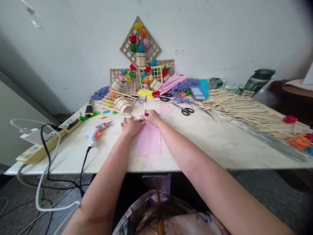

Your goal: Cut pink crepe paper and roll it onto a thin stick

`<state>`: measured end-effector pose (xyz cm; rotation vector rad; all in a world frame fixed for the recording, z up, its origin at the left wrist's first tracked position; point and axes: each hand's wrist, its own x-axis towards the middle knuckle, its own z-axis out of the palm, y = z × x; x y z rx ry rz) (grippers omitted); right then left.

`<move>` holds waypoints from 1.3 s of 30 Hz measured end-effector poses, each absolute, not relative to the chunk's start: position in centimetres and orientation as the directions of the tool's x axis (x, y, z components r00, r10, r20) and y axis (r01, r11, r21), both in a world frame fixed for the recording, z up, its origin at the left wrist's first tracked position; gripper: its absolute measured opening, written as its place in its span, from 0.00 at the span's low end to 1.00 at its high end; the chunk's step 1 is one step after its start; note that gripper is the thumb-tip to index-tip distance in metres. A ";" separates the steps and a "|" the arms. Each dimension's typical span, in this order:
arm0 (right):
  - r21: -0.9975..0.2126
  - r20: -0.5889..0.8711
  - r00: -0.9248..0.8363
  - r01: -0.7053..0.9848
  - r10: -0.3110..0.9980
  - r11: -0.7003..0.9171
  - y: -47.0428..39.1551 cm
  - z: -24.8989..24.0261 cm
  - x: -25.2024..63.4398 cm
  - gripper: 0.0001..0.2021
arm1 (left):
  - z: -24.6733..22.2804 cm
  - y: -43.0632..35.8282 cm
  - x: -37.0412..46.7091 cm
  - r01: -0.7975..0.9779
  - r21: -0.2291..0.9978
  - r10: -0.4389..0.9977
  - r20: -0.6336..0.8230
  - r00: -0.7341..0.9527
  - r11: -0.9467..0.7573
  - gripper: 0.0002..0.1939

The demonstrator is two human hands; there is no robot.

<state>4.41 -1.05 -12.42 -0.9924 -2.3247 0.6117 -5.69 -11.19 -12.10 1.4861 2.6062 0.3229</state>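
A sheet of pink crepe paper [148,142] lies flat on the white table, its near edge short of the table's front. My right hand [152,117] is closed around a slim pen [145,103], which stands nearly upright over the far part of the sheet. The pen's tip is hidden by my fingers. To the left, my left hand [132,126] rests flat with fingers spread, touching the paper's left side. Small pink paper pieces [167,109] lie just beyond my right hand.
A hot glue gun [94,134] and power strip [50,143] are at left, with a utility knife [89,109] behind. Black scissors [186,111] lie right of centre. Many bamboo sticks [234,107] cover the right. Lattice frames with paper flowers [141,39] stand along the wall.
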 end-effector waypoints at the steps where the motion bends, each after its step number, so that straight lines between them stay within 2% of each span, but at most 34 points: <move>1: -0.586 0.296 -0.590 0.509 0.751 0.630 -1.0 -12.5 4.4 0.15 | -12.1 -11.2 -5.7 0.834 0.244 0.861 -0.004 -0.509 0.494 0.33; 20: -0.543 0.324 -0.583 0.530 0.745 0.651 -0.8 -12.7 4.3 0.14 | -12.1 -11.2 -5.6 0.844 0.226 0.866 0.004 -0.501 0.487 0.32; 25: -0.563 0.315 -0.584 0.519 0.748 0.643 -1.0 -12.6 4.3 0.15 | -12.1 -11.2 -5.7 0.850 0.201 0.868 -0.002 -0.497 0.487 0.32; 39: -0.591 0.320 -0.602 0.477 0.732 0.651 -0.9 -12.7 4.3 0.15 | -12.0 -11.2 -5.6 0.841 0.232 0.866 -0.012 -0.499 0.488 0.31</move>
